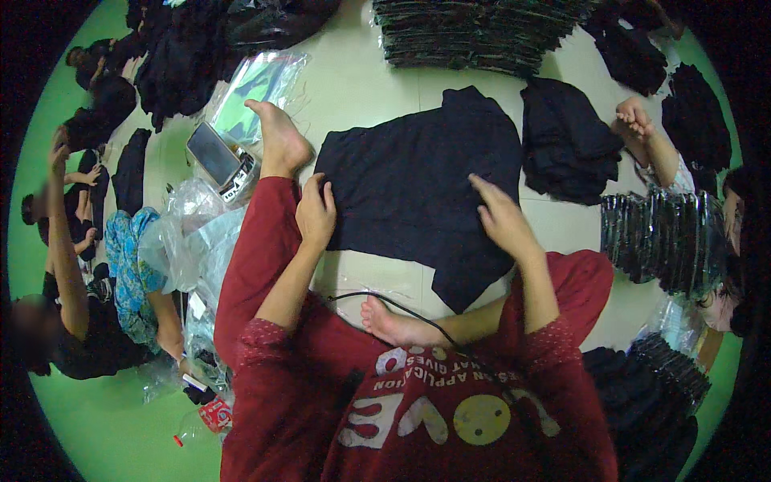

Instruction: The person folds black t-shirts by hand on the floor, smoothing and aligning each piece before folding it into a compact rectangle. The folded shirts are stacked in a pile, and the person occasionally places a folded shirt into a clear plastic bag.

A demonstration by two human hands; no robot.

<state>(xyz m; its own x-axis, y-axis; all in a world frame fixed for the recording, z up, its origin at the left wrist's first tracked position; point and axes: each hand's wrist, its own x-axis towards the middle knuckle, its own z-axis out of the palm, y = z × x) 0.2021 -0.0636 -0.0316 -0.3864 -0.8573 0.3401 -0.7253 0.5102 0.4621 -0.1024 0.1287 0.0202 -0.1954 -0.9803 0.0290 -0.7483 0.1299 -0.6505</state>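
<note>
Head view, looking down at a person seated on the floor (361, 72), a pale, smooth tiled surface. A dark shirt (418, 189) of soft, matte cloth lay flat on the floor directly in front of the person, between the outstretched leg and the bent one. Its outline was roughly rectangular, with one sleeve projecting at the far edge and a narrower flap hanging toward the person at the near right. Its long axis ran left to right across the view, tilted slightly upward to the right.

The left hand (315, 213) rested on the shirt's left edge, fingers curled loosely over the cloth; whether it pinched the cloth could not be told. The right hand (499, 215) lay open and flat on the right part of the shirt, fingers extended and pointing away and to the left.

A folded pile of similar dark cloth (566, 145) sat just beside the shirt on the right. Beyond it lay a broad stack of flat, glossy bagged garments (474, 32), and a second such stack (662, 241) stood at the right. Crumpled clear plastic bags (189, 233) lay at the left, with a phone (213, 153) near the bare foot (277, 136).
</note>
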